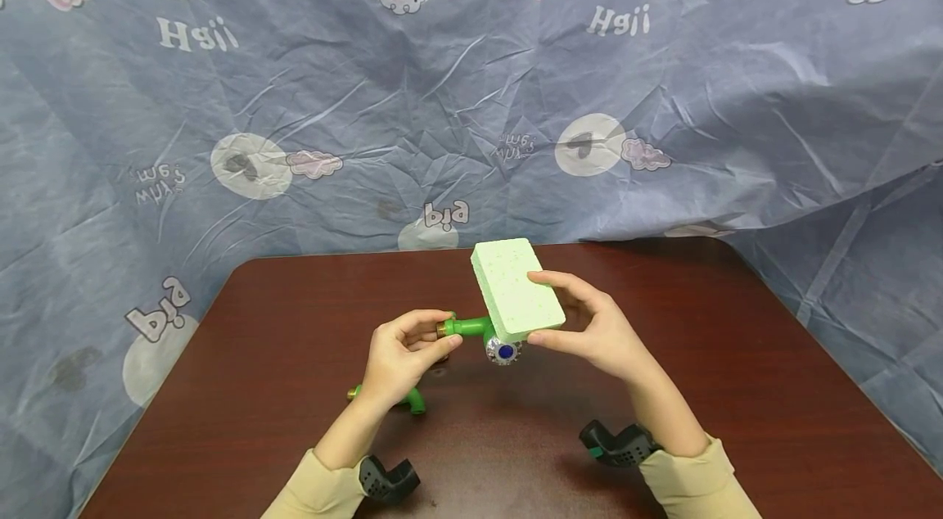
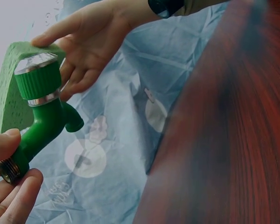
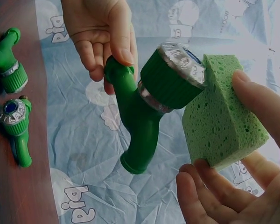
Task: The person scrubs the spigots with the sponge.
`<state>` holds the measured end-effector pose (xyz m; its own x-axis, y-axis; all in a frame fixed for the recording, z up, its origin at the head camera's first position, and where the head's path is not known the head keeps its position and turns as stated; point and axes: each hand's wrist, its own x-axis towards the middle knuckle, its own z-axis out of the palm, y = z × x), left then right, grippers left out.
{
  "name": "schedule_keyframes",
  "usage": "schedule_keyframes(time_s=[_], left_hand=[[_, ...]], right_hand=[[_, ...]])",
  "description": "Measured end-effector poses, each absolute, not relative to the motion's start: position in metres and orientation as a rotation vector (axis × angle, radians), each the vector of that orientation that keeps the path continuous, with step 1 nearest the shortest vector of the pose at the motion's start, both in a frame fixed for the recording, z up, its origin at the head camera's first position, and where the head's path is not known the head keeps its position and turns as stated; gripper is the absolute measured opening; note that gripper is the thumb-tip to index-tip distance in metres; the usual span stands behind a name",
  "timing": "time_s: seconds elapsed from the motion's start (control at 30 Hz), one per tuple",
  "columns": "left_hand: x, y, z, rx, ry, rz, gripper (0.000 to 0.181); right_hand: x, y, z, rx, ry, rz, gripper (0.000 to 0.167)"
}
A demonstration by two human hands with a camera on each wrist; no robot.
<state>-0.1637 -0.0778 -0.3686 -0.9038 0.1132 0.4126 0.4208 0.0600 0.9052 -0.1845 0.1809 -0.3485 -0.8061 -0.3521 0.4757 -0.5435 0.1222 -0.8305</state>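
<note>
My left hand (image 1: 398,359) pinches a green tap (image 2: 44,123) between thumb and fingers at its brass threaded end, above the table. The tap has a ribbed green knob with a silver rim and blue centre; its spout points away from the hand. A light green porous sponge (image 3: 224,114) is gripped by its edges in my right hand (image 1: 597,327). Its broad face is right beside the tap's knob; whether they touch I cannot tell. In the head view the sponge covers part of the tap.
Two more green taps lie on the brown wooden table (image 1: 309,298); the right wrist view shows one tap (image 3: 11,60) near the other tap (image 3: 18,130). My left hand partly hides them in the head view. Behind the table hangs a blue-grey printed cloth (image 1: 412,110).
</note>
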Motion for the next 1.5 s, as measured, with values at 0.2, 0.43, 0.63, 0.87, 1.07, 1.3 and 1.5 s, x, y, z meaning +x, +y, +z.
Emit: schedule_keyframes(time_s=[0.2,0.43,0.63,0.87,1.07,1.3,1.5], left_hand=[[-0.167,-0.080,-0.370,-0.555,-2.122,-1.920,0.026],[-0.167,-0.081,-0.370,-0.538,-2.116,-1.922,0.025],[-0.168,-0.082,-0.370,-0.507,-2.105,-1.894,0.024],[-0.168,-0.081,-0.369,-0.487,-2.073,-1.876,0.022],[-0.167,-0.079,-0.372,-0.554,-2.032,-1.876,0.021],[-0.167,-0.077,-0.376,-0.555,-2.014,-1.901,0.021],[-0.169,-0.077,-0.378,-0.552,-2.001,-1.894,0.020]], right_hand=[[-0.184,0.184,-0.347,0.934,-2.193,1.749,0.066],[-0.185,0.187,-0.346,0.987,-2.167,1.766,0.066],[-0.185,0.190,-0.345,1.018,-2.184,1.779,0.068],[-0.183,0.190,-0.344,1.094,-2.180,1.859,0.069],[-0.181,0.186,-0.344,1.116,-2.183,1.870,0.069],[-0.178,0.179,-0.345,1.121,-2.200,1.795,0.069],[-0.178,0.177,-0.346,1.126,-2.223,1.743,0.070]])
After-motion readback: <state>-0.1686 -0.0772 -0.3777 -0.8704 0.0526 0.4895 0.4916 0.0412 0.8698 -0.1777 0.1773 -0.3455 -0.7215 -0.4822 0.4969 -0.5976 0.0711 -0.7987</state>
